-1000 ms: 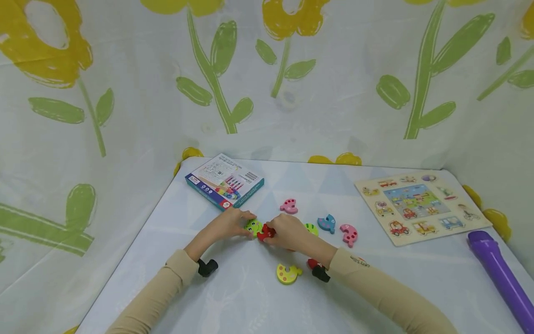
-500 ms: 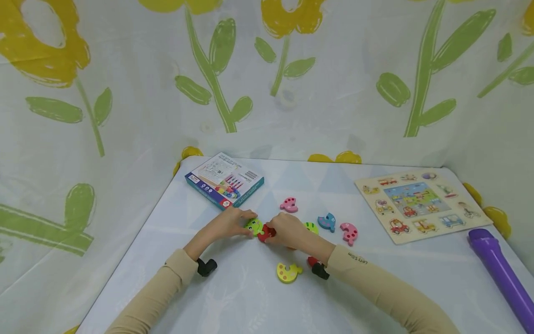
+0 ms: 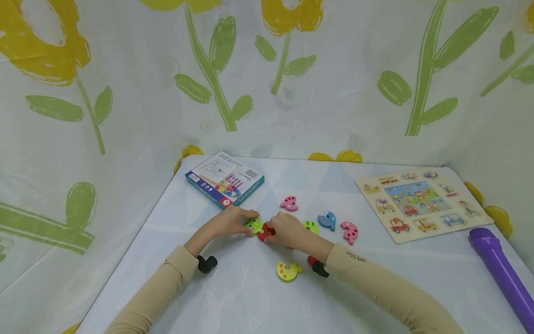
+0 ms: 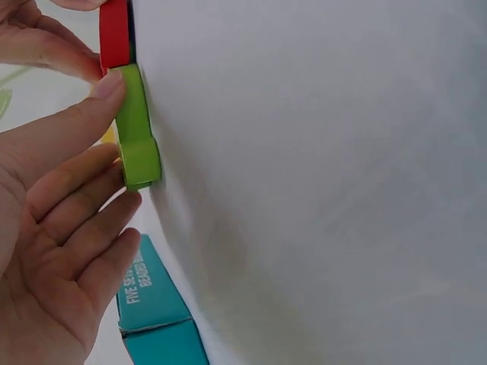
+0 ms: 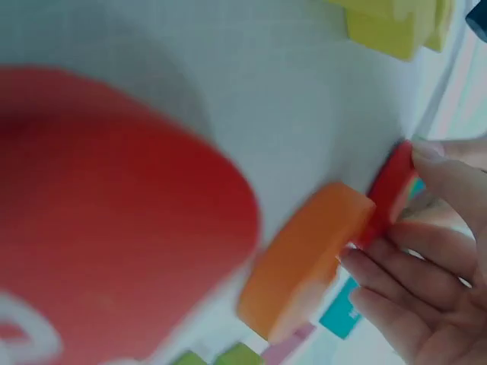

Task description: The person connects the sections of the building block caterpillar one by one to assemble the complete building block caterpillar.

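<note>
Though half-hidden, right fingers [image 5: 453,186] seemingly round red piece [image 5: 390,188], left fingers [image 4: 68,129] round green piece [image 4: 135,114].

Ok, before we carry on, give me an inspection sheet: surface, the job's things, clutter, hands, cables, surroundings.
Surface: pale, faintly patterned tabletop.
Job's things: green face piece touching red piece; loose nearby are two pink pieces, blue piece, striped green piece, yellow piece, orange piece and second red piece.
Clutter: box at far left, picture board at far right, purple stick-like object at right edge.
Hands: left hand pinches the green face piece; right hand pinches the red piece.
Cables: nothing seen.
Surroundings: flower-print cloth behind and at both sides.
</note>
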Available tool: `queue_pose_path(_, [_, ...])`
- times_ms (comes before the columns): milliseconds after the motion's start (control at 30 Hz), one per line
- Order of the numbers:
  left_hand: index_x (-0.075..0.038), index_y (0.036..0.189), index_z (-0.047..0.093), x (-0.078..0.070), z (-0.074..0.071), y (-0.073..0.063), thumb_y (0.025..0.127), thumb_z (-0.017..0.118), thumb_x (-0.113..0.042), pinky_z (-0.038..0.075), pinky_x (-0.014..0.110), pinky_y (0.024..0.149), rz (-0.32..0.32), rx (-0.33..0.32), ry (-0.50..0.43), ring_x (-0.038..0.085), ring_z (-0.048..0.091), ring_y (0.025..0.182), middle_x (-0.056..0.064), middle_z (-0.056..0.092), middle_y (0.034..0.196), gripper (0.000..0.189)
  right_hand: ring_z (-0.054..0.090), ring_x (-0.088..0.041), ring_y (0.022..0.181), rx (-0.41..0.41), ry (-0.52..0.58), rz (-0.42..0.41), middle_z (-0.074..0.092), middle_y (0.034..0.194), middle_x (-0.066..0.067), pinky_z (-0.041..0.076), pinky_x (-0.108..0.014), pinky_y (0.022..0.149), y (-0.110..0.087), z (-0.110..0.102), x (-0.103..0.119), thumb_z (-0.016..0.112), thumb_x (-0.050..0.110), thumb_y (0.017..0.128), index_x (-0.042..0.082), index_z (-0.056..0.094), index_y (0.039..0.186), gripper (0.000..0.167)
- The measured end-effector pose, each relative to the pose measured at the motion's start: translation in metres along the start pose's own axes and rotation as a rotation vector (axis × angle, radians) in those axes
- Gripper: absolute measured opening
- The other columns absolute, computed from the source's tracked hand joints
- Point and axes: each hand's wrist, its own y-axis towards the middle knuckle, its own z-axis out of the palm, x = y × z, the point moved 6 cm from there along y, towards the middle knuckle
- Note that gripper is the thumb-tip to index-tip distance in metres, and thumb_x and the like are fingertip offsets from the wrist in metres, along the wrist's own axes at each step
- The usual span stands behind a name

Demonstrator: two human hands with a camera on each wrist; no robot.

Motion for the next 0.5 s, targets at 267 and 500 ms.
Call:
queue_pose_path(267, [-0.01, 0.134, 0.059, -0.003, 0.003, -0.007, 0.082, 0.078, -0.023, 0.043, 0.038, 0.103, 0.009, -0.054, 0.056, 0.024, 0.047, 0.13, 0.006, 0.054, 0.139, 0.057, 0.058, -0.006, 0.062, 0.012, 0.212, -0.042, 0.073, 0.097, -0.009, 0.047, -0.013, 0.055, -0.022, -0.002, -0.008, 0.078, 0.029, 0.082, 0.004, 0.063, 0.127, 0.054])
queue_pose_path(500, [-0.008, 0.13, 0.061, -0.011, -0.003, -0.015, 0.085, 0.075, -0.024, 0.045, 0.037, 0.101, -0.06, -0.16, 0.096, 0.022, 0.051, 0.126, 0.005, 0.058, 0.134, 0.049, 0.063, -0.012, 0.077, -0.05, 0.307, -0.003, 0.072, 0.101, -0.006, 0.054, -0.018, 0.062, -0.055, -0.014, -0.022, 0.078, 0.027, 0.083, 0.004, 0.062, 0.129, 0.054])
